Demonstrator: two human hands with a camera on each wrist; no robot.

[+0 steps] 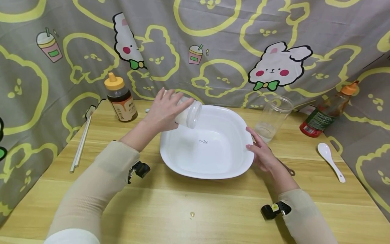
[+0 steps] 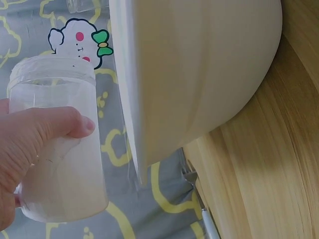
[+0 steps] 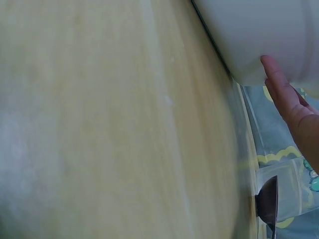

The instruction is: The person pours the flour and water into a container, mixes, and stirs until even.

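My left hand point(image 1: 166, 110) grips a clear jar point(image 1: 193, 114) with whitish contents and tilts it, mouth toward the right, above a white basin point(image 1: 203, 171). In the left wrist view the thumb lies across the jar point(image 2: 65, 174); whether the contents are powder or liquid I cannot tell. The basin's inside looks bare white with small "bdo" lettering. At the basin's right side, my right hand point(image 1: 262, 154) holds the rim. One of its fingers touches the outer wall in the right wrist view, while the other fingers are partly hidden.
Behind the right hand stands a clear container point(image 1: 271, 118) with a little liquid; a dark ladle point(image 3: 267, 201) lies nearby. A red sauce bottle point(image 1: 327, 113) and white spoon point(image 1: 330, 161) are far right. Left are a brown bottle point(image 1: 121, 100) and chopsticks point(image 1: 81, 144). A fork point(image 2: 190, 175) lies behind the basin.
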